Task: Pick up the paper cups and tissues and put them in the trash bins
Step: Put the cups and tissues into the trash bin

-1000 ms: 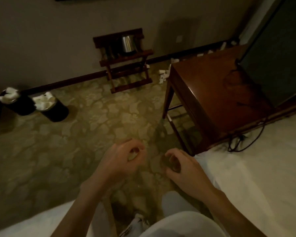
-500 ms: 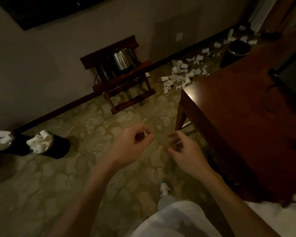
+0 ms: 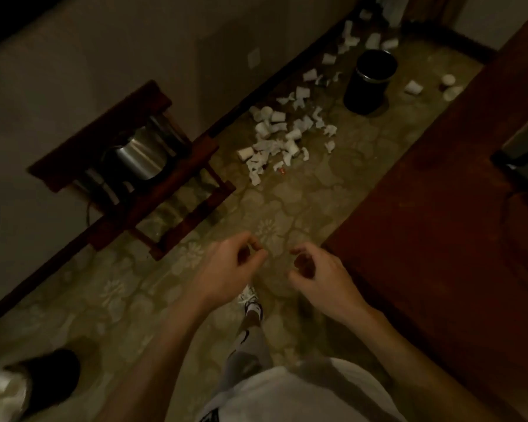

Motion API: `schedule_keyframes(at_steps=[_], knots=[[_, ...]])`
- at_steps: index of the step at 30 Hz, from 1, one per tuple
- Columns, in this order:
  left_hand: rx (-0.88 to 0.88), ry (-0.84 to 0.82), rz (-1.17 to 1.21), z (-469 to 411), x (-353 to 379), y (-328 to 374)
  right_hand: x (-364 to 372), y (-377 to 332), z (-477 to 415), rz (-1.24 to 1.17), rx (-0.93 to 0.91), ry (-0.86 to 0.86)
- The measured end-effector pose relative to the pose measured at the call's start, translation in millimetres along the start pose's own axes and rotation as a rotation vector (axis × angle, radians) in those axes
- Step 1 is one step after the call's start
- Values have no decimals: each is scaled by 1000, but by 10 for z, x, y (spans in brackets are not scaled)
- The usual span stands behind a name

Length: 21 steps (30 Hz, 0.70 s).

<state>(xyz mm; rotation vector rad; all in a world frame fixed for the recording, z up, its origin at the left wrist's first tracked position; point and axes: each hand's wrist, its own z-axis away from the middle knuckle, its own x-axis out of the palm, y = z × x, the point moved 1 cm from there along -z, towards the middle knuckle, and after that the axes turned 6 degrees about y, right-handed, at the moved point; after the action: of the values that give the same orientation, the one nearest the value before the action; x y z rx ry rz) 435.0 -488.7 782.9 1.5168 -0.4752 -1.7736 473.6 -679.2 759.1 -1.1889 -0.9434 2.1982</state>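
Closer now after your step forward, the paper cups and tissues [image 3: 275,138] lie dead ahead on the floor [image 3: 287,214], trash bin [image 3: 369,82] just right of them, your right hand [image 3: 320,275] loosely curled and empty, your left hand [image 3: 229,263] pinched, contents unclear.

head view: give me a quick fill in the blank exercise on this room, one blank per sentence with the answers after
1. The trash bin beyond the scattered paper cups and tissues is coloured ___.
2. That bin stands ___, not tipped over.
3. The wooden table is on the person's ___ side.
4. The metal kettle on the wooden rack is on the person's ___ side.

Missing words: black; upright; right; left
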Motion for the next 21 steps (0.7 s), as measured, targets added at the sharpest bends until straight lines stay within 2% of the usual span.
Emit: schedule_keyframes(at_steps=[8,11,16,21], knots=[[81,-273,-32,-2069,-391,-175,107,-459,-1611,-95,190,151],[98,-265,-68,-2716,-468,-137,28,-544,-2125,-120,254,197],[9,-355,-91,-3778,-284,-353,-114,-435,-3145,-173,343,216],[-117,-323,-128,-4920,43,-726,-188,-239,-4366,-145,397,102]])
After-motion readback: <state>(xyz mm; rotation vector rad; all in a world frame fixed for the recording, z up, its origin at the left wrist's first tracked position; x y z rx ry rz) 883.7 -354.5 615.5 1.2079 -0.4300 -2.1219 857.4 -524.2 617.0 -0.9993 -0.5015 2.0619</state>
